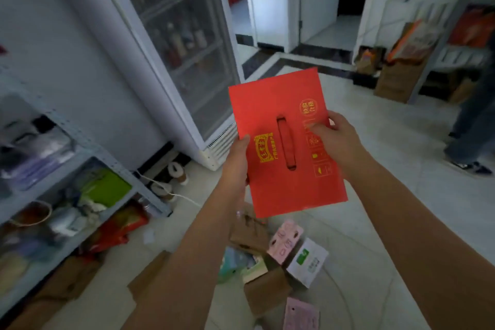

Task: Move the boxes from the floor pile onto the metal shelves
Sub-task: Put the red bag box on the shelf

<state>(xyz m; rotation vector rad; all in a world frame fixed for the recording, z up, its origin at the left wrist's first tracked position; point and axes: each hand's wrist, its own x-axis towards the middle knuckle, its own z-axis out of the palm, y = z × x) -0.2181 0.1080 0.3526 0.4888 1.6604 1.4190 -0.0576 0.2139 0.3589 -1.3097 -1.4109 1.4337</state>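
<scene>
My left hand (237,161) grips the near left edge of the red box (289,190). The thumb lies flat on the top face beside a gold emblem, and the fingers are hidden beneath. My right hand (336,136) grasps the opposite edge a little farther up, with the thumb pressed across the gold printed symbols and the fingers curled under. Between the two thumbs runs the box's red carry handle (286,144), set in a slot in the lid. I hold the box in the air with its top face turned toward me and its far end tipped slightly left.

Directly below my hands and forearms is the floor pile. A brown carton (249,230) sits nearest under the red box. A pink box (285,240) and a white box with a green mark (308,261) lie just beside it. A pale teal pack (235,262), another brown carton (266,292) and a second pink box (301,313) are closer to me.

The metal shelves (88,147) stand to the left of my left arm, already crowded with blurred goods, among them a green pack (109,186). A red bag (120,228) lies on the floor by the shelf corner, and flattened cardboard (150,273) lies nearer me.

Beyond my left hand are a white cable (171,193), a pair of fur-lined slippers (176,171) and a glass-door fridge (182,48) holding bottles. Well off to the right of my right hand are another person's leg and shoe (468,166), and beyond them paper bags (401,72) stand by a far rack.
</scene>
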